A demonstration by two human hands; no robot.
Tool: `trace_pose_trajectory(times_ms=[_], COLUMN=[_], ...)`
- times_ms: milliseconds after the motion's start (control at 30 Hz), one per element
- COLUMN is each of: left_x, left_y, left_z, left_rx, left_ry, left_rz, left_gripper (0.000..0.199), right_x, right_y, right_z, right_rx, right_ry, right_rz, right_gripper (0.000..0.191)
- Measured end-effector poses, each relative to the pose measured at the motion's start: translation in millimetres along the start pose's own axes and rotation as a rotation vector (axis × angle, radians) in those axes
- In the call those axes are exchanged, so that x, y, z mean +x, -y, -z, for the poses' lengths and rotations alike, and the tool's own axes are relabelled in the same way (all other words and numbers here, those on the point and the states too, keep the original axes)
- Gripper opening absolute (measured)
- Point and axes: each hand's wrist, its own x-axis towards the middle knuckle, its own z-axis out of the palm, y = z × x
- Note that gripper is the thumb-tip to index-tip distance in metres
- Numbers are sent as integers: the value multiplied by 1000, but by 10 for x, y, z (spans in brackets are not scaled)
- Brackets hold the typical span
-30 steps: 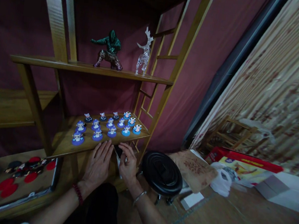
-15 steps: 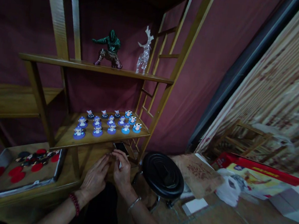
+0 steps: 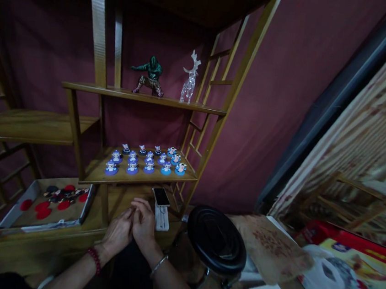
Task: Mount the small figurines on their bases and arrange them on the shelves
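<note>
My left hand [image 3: 118, 234] and my right hand [image 3: 143, 225] are closed together in front of the lower shelf, the right one's fingers lying over the left one's fingertips. Nothing shows between them; the palms are hidden. Just right of my right hand, a black-screened phone [image 3: 161, 197] lies on the bottom board, with a white rectangular device [image 3: 161, 218] by its near end. On the shelf above stand rows of small figurines on round bases: purple ones [image 3: 132, 167], blue ones [image 3: 180, 169] with cow-like figures, and dark-based ones [image 3: 143, 149] at the back.
A shallow cardboard box [image 3: 84, 213] with red discs and dark pieces is at the left. Higher up stand a green figure [image 3: 152, 73] and a clear deer [image 3: 189, 82]. At the right are a black stool [image 3: 216, 239], a paper bag [image 3: 271, 249] and a plastic bag [image 3: 323, 280].
My hands have come closer together, the right one now resting over the left fingers. The view has shifted leftward, and the phone and white device now show fully beside my right hand.
</note>
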Motion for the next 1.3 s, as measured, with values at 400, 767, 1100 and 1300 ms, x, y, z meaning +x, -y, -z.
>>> trace_pose_trajectory(times_ms=[400, 767, 1100, 1300], left_x=[28, 242, 707, 765], left_y=[83, 179, 189, 281], left_z=[55, 383, 1081, 1093], left_rx=[-42, -42, -106, -120], left_ry=[-94, -298, -529, -486], left_rz=[89, -57, -61, -65], left_gripper=[35, 34, 23, 24], right_x=[252, 1754, 2716, 3020], right_y=[21, 180, 14, -111], right_z=[186, 873, 1062, 1060], right_rx=[56, -185, -682, -831], right_ry=[31, 56, 498, 557], right_rz=[167, 280, 138, 103], right_gripper=[37, 27, 26, 27])
